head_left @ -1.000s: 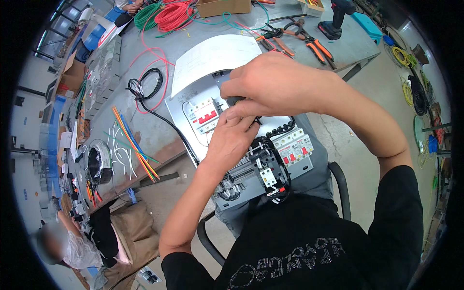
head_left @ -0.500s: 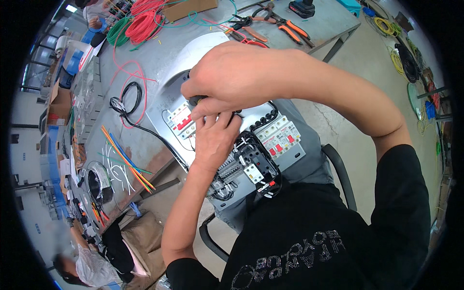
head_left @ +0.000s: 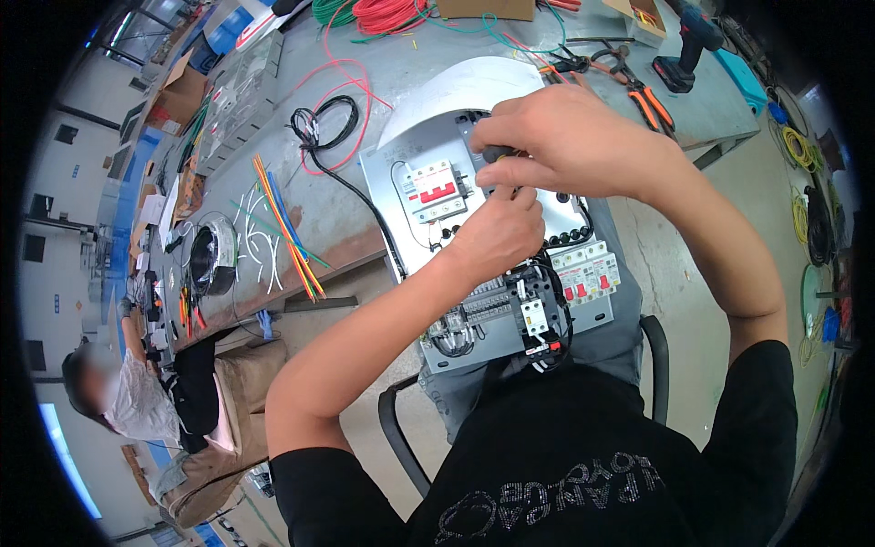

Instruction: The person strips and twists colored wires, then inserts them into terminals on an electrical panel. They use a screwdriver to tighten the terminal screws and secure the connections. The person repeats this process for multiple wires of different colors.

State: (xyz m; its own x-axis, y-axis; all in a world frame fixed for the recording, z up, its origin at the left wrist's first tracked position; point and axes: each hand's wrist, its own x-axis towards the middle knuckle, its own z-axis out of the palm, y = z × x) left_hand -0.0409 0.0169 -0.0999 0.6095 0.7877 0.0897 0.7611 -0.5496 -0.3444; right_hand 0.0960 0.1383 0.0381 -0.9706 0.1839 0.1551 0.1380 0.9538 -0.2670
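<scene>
- Our right hand (head_left: 570, 137) is curled shut around a dark tool handle (head_left: 497, 153), over the top of the grey panel (head_left: 401, 178).
- Our left hand (head_left: 497, 239) is just below it, with the fingers bent down onto the panel. We cannot tell if it holds anything.
- The two hands are very close, nearly touching.
- The panel lies on our lap, with its top edge leaning on the counter (head_left: 365, 232).
- A white breaker with red switches (head_left: 433, 191) sits on the panel, just left of our hands.
- More breakers (head_left: 588, 272) sit to the lower right, and a bunch of black wires (head_left: 547, 314) sits below our left hand.
- A black cable (head_left: 324, 123) lies coiled on the counter, beyond the panel.
- Coloured wire pieces (head_left: 287, 223) lie to the left.
- Orange pliers (head_left: 643, 96) and a drill (head_left: 688, 50) lie at the far right.
- Another person (head_left: 155, 406) sits far to our left.
</scene>
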